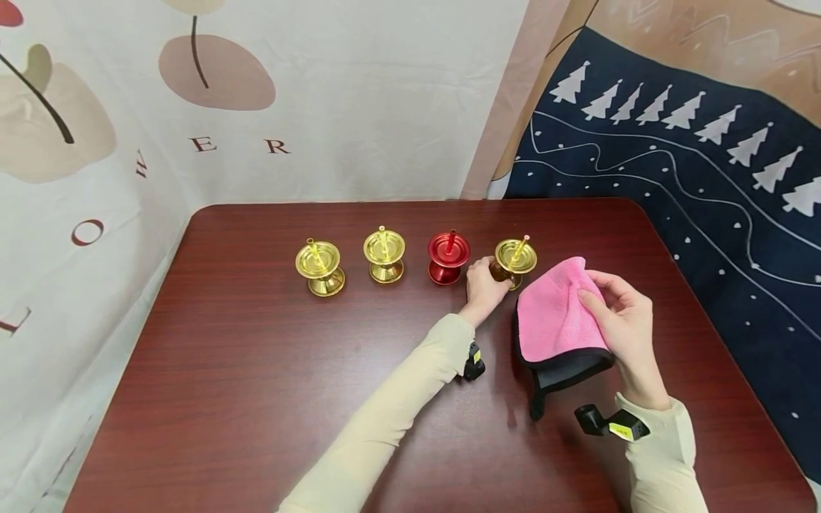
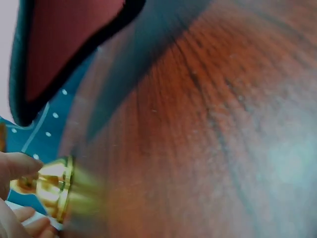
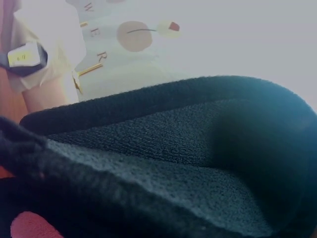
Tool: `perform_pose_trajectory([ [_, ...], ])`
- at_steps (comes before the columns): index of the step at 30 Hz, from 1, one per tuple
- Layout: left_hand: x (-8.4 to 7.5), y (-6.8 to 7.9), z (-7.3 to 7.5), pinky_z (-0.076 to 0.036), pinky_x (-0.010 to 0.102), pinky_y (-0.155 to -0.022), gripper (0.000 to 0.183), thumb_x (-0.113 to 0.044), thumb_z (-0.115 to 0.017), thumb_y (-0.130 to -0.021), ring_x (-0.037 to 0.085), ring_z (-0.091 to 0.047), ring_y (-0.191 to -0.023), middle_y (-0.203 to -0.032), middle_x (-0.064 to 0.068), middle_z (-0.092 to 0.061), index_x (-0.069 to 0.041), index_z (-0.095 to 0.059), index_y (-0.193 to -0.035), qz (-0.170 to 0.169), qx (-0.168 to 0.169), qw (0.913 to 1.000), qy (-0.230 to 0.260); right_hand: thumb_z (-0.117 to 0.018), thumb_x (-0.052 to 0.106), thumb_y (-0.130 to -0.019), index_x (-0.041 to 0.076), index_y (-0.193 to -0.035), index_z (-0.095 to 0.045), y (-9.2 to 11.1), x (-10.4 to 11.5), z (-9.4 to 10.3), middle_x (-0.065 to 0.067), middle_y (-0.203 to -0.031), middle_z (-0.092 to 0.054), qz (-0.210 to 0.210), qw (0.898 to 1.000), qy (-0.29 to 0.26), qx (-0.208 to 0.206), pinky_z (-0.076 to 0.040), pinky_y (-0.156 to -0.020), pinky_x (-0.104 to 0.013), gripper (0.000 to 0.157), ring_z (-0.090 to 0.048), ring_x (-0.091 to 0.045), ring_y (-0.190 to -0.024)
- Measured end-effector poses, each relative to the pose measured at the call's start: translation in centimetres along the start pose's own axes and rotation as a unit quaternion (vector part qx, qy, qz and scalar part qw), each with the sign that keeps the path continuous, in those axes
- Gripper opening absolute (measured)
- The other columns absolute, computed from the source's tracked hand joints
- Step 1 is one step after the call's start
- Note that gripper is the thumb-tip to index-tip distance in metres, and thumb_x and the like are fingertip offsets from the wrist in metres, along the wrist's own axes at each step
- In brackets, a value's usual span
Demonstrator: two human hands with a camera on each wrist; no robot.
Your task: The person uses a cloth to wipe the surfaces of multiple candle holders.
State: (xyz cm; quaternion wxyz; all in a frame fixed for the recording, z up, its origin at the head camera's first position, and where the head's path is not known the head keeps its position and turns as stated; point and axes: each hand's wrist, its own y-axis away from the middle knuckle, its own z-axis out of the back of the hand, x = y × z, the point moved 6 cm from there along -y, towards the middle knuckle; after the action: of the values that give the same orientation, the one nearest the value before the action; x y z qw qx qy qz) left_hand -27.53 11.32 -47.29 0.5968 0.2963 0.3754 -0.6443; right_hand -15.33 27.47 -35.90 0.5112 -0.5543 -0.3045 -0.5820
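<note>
In the head view, my left hand [image 1: 485, 288] grips the stem of the rightmost gold candle holder [image 1: 516, 256], a dished top on a flared base with a thin upright stick at its centre. In the left wrist view, the fingers [image 2: 20, 166] lie around this holder's stem, with its gold base [image 2: 57, 186] near the tabletop. To its right, my right hand [image 1: 625, 324] pinches a folded cloth [image 1: 558, 313], pink on one side and dark on the other with a black border. Dark cloth [image 3: 163, 139] fills much of the right wrist view, hiding the right fingers there.
A red candle holder [image 1: 445, 260] stands just left of my left hand. Farther left are two more gold ones, one near the middle [image 1: 385, 271] and one at the end [image 1: 326, 281]. The brown table [image 1: 256, 399] meets patterned fabric hangings [image 1: 359, 128] behind.
</note>
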Motion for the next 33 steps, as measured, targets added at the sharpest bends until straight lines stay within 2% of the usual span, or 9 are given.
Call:
perform_pose_trajectory([
  [7, -0.1, 1.2, 1.8, -0.041, 0.036, -0.092, 0.048, -0.016, -0.078, -0.072, 0.028, -0.056, -0.105, -0.109, 0.015, -0.064, 0.001, -0.061, -0.113, 0.007, 0.024, 0.9992, 0.033, -0.065, -0.002, -0.083, 0.005, -0.105, -0.068, -0.2, 0.0, -0.5, 0.01, -0.086, -0.068, 0.003, 1.0, -0.001, 0.009, -0.047, -0.062, -0.014, 0.024, -0.059, -0.006, -0.07],
  [16, 0.3, 3.1, 4.0, -0.035, 0.04, -0.096, 0.046, -0.016, -0.076, -0.074, 0.029, -0.055, -0.107, -0.111, 0.016, -0.063, 0.003, -0.06, -0.113, -0.027, 0.042, 0.9964, 0.067, -0.065, -0.004, -0.082, 0.006, -0.103, -0.069, -0.3, -0.1, -1.2, 0.008, -0.086, -0.068, -0.004, 0.999, -0.031, 0.018, -0.048, -0.063, -0.014, 0.023, -0.059, -0.006, -0.071],
  [24, 1.3, 3.7, 6.1, -0.043, 0.036, -0.09, 0.039, -0.016, -0.077, -0.073, 0.026, -0.059, -0.102, -0.104, 0.013, -0.067, 0.002, -0.065, -0.106, -0.033, 0.018, 0.9966, 0.073, -0.065, -0.004, -0.082, 0.004, -0.104, -0.068, -0.3, -0.1, -1.4, 0.009, -0.086, -0.068, 0.003, 0.999, -0.023, 0.021, -0.048, -0.064, -0.013, 0.024, -0.06, -0.006, -0.072],
  [33, 3.5, 3.3, 8.3, -0.051, 0.036, -0.076, 0.025, -0.006, -0.076, -0.072, 0.028, -0.065, -0.084, -0.089, 0.015, -0.069, 0.004, -0.066, -0.092, -0.006, -0.038, 0.9905, 0.132, -0.065, -0.004, -0.083, 0.005, -0.103, -0.069, -0.3, 0.1, -1.6, 0.01, -0.086, -0.067, 0.004, 0.999, -0.024, 0.025, -0.048, -0.064, -0.013, 0.023, -0.059, -0.005, -0.071],
])
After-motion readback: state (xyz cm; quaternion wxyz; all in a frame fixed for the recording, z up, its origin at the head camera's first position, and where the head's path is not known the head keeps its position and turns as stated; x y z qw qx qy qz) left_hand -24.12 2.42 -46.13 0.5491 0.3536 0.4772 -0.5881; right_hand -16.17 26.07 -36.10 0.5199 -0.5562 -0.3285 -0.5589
